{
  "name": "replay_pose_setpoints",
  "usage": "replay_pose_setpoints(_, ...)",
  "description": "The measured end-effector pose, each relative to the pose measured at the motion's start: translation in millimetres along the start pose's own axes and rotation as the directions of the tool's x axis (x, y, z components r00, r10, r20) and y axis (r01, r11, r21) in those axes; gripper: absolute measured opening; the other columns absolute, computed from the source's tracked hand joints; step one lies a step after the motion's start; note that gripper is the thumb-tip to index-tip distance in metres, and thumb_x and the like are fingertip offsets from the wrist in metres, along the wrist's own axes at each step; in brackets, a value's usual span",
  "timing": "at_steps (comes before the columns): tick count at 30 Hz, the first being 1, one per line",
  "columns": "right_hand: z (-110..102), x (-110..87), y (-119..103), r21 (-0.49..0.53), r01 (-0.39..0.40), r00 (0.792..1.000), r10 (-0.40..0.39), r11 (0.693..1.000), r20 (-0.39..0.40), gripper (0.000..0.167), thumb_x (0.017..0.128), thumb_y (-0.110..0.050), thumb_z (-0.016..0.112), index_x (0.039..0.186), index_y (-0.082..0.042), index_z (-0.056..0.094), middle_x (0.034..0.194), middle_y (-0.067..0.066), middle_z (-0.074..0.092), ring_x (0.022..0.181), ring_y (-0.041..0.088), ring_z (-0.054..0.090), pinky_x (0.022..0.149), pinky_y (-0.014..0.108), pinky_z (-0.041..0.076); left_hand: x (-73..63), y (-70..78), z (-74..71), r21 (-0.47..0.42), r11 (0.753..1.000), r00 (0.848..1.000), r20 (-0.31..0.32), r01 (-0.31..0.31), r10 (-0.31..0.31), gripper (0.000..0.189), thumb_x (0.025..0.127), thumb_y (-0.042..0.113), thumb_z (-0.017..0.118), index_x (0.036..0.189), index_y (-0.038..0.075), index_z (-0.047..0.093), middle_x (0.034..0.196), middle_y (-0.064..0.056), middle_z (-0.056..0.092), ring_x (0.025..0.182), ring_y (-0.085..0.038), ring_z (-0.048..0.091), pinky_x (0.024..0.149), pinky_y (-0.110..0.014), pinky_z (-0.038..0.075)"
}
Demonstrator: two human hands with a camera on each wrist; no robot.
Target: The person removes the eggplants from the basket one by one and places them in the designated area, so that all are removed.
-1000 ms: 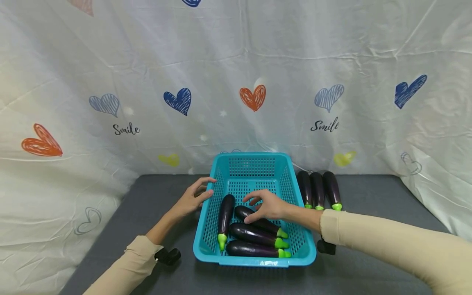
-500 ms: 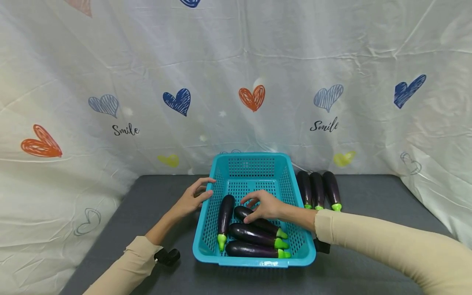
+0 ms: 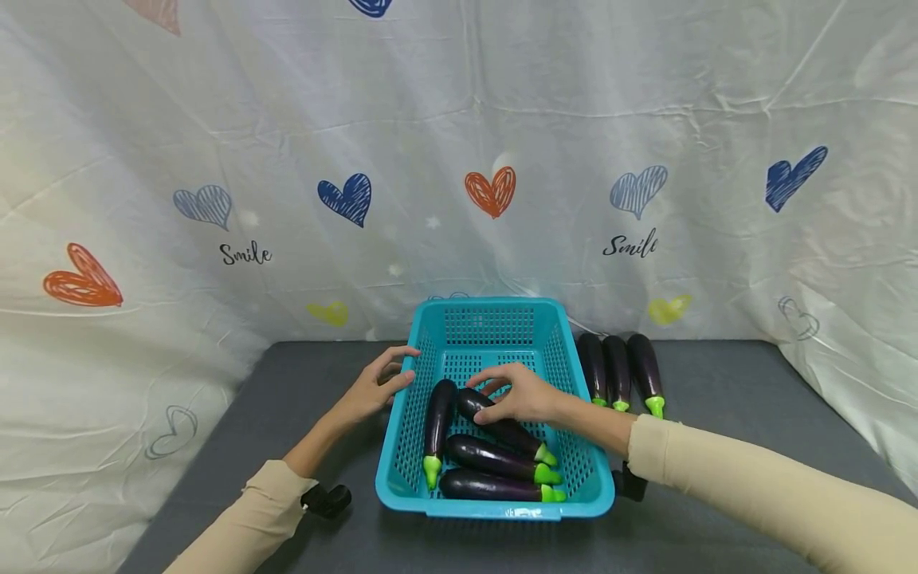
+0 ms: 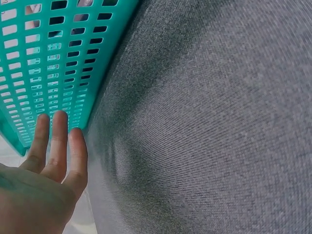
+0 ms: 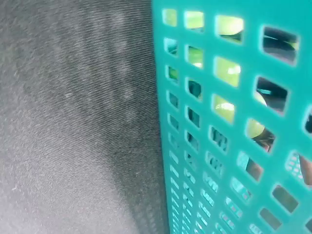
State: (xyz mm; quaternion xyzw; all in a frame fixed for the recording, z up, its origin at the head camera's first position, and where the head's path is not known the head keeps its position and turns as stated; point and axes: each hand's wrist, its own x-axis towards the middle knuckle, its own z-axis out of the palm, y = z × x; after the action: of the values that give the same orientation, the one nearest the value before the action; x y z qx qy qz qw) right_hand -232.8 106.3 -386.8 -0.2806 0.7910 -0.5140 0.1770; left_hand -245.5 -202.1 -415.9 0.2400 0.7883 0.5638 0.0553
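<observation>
A turquoise basket [image 3: 495, 508] holds several dark eggplants with green stem ends. My right hand [image 3: 527, 395] reaches inside and grips the rounded end of the rearmost slanted eggplant [image 3: 511, 433] between thumb and fingers. Two more eggplants, a middle one [image 3: 488, 456] and a front one [image 3: 488, 484], lie crosswise nearer me, and another eggplant [image 3: 438, 422] lies lengthwise along the left wall. At the basket's left rim is my left hand [image 3: 373, 391]; the left wrist view has its fingers [image 4: 58, 146] extended beside the slotted wall [image 4: 63, 58]. The right wrist view mostly shows basket wall [image 5: 292, 9], hiding the grip.
Three eggplants [image 3: 617, 371] lie side by side on the dark grey tabletop [image 3: 739, 399], just right of the basket. Behind the table hangs a white curtain [image 3: 416, 112] printed with hearts. Tabletop extends on both sides of the basket.
My right hand has closed around the rearmost slanted eggplant, whose rounded end has shifted slightly up and away from the middle one. My left hand and the basket stay put.
</observation>
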Motion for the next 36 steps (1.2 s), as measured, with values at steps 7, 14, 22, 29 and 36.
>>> replay_pose_setpoints(7,-6,-4.0,-3,0.060,-0.019,0.999,0.021,0.998,-0.037,0.047,0.088,-0.011,0.082,0.132,-0.005,0.067,0.129,0.018,0.058,0.105,0.037,0.065,0.081,0.042,0.057,0.6,0.2,0.4,0.012,1.000,1.000,-0.008,0.000,0.000,0.042,0.109,0.018,0.051,0.149,0.011,0.043,0.136,-0.027,0.051,0.111,-0.040,0.058,0.076,-0.053,0.055)
replay_pose_setpoints(14,-14,-6.6,-5,0.061,0.042,0.996,-0.037,0.997,-0.082,0.047,0.092,-0.012,0.079,0.135,-0.005,0.064,0.132,0.018,0.056,0.105,0.035,0.065,0.082,0.042,0.056,1.0,0.9,1.5,0.023,1.000,1.000,-0.019,-0.004,0.004,0.043,0.108,0.017,0.053,0.149,0.009,0.044,0.137,-0.028,0.051,0.111,-0.039,0.059,0.075,-0.047,0.056)
replay_pose_setpoints(22,-23,-9.2,-8,0.094,0.046,0.992,-0.035,0.995,-0.119,0.049,0.093,-0.016,0.078,0.139,-0.009,0.062,0.128,0.016,0.059,0.104,0.031,0.068,0.084,0.045,0.054,1.7,1.5,2.4,0.019,1.000,1.000,-0.014,-0.019,0.019,0.043,0.108,0.015,0.053,0.149,0.008,0.044,0.137,-0.028,0.051,0.112,-0.040,0.059,0.075,-0.045,0.057)
replay_pose_setpoints(29,-35,-12.9,-17,0.097,0.066,0.985,-0.049,0.993,-0.164,0.050,0.095,-0.019,0.076,0.142,-0.013,0.060,0.136,0.015,0.056,0.115,0.031,0.064,0.092,0.052,0.051,0.4,2.1,1.5,0.025,1.000,1.000,-0.020,-0.004,0.005,0.042,0.108,0.017,0.053,0.148,0.011,0.045,0.135,-0.026,0.053,0.111,-0.040,0.059,0.076,-0.047,0.057)
replay_pose_setpoints(36,-49,-18.4,-25,0.137,0.050,0.985,-0.026,0.989,-0.173,0.050,0.098,-0.025,0.072,0.145,-0.022,0.057,0.141,0.010,0.053,0.126,0.031,0.053,0.092,0.058,0.050,-1.2,-0.2,1.2,0.024,1.000,1.000,-0.022,-0.014,0.014,0.042,0.108,0.017,0.054,0.148,0.009,0.044,0.136,-0.029,0.052,0.113,-0.042,0.059,0.077,-0.052,0.057)
